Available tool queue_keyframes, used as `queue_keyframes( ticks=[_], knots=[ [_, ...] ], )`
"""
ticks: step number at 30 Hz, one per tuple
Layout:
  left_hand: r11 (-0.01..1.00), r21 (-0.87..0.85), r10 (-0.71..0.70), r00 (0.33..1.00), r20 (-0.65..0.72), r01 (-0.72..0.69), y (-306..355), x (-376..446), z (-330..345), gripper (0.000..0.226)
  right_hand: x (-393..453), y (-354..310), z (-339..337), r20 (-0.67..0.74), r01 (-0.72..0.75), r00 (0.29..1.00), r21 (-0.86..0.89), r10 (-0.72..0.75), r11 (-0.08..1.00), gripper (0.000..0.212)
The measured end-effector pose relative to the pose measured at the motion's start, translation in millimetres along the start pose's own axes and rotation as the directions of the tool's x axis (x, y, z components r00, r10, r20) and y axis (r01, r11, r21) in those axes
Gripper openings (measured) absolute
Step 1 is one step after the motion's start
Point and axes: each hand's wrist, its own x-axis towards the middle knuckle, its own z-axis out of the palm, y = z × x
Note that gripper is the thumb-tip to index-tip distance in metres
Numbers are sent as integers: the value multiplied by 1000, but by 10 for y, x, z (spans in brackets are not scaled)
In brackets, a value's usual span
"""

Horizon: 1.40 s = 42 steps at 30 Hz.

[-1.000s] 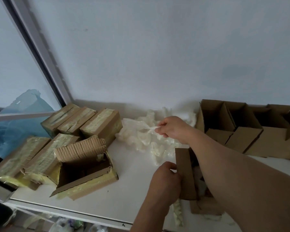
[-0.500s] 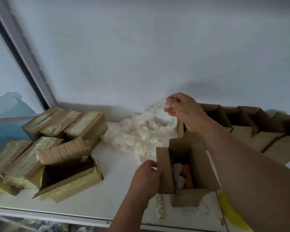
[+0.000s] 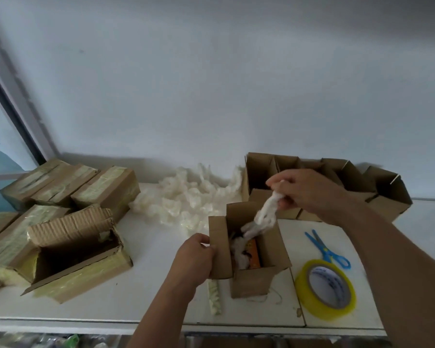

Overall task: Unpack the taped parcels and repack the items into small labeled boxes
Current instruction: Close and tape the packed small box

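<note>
A small open cardboard box [image 3: 254,280] stands on the white table [image 3: 141,285] in front of me. My left hand [image 3: 194,257] grips its left flap. My right hand [image 3: 304,190] holds a strip of white bubble wrap [image 3: 264,214] above the box, its lower end hanging into the opening. Inside the box lie more white wrap and an orange item [image 3: 253,252]. An opened taped parcel [image 3: 70,252] sits at the left, with several sealed taped parcels [image 3: 103,189] behind it.
A pile of bubble wrap [image 3: 186,199] lies against the wall. A row of open small boxes [image 3: 337,177] stands at the back right. Blue scissors [image 3: 327,249] and a yellow tape roll [image 3: 327,287] lie at the right. A wrap scrap [image 3: 215,297] lies near the table's front edge.
My right hand has come down from beside the wrap pile with the strip and now holds it over the box. The view has shifted, showing the scissors and tape.
</note>
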Motion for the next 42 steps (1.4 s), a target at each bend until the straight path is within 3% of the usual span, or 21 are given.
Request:
queue_keyframes(
  ticks=[3, 5, 8, 10, 11, 15, 17, 19, 24, 30, 34, 37, 40, 42],
  knots=[
    [1000, -12, 1, 1000, -2, -1, 4, -13, 23, 14, 35, 52, 234, 112, -9, 993, -250, 38, 968, 26],
    [1000, -19, 6, 1000, -8, -6, -1, -32, 17, 14, 87, 142, 435, 146, 57, 989, -464, 12, 884, 26],
    [998, -56, 15, 1000, -5, -16, -9, -52, 8, 14, 135, 332, 673, 214, 226, 973, -785, -89, 577, 16],
    [998, -64, 21, 1000, 6, -20, -9, -56, 16, 15, 162, 442, 755, 281, 314, 949, -873, -141, 374, 12],
    [997, -67, 23, 1000, 8, -22, -7, -54, 18, 15, 181, 472, 767, 303, 332, 943, -878, -137, 344, 16],
    [998, -58, 30, 999, 15, -29, -3, -34, 18, 16, 258, 528, 696, 328, 334, 940, -827, -94, 452, 35],
    [998, -63, 30, 999, 18, -29, 2, -25, 14, 15, 280, 528, 661, 291, 296, 952, -809, -91, 508, 48],
    [997, -71, 31, 999, 9, -30, 2, -9, 8, 14, 291, 525, 673, 238, 247, 967, -813, -87, 528, 48],
    [995, -87, 40, 999, 0, -40, 3, -4, 19, 14, 284, 488, 753, 181, 194, 981, -904, -71, 382, 27],
    [998, -49, 49, 998, -31, -51, -12, 13, 20, 11, 235, 410, 790, 407, 407, 913, -895, -41, 180, 28],
    [998, -17, 60, 998, -34, -61, -6, 3, 23, 11, 207, 437, 872, 424, 415, 905, -894, 18, 170, 26],
    [998, -10, 61, 998, -29, -61, -1, -16, 37, 10, 238, 450, 917, 429, 407, 892, -899, 142, 158, 20],
    [998, -12, 68, 997, -37, -69, -7, -29, 60, 11, 271, 415, 894, 438, 358, 825, -894, 358, 268, 25],
    [997, -39, 64, 996, -65, -67, -20, -26, 90, 12, 275, 379, 857, 425, 130, 736, -852, 526, 506, 31]
  ],
)
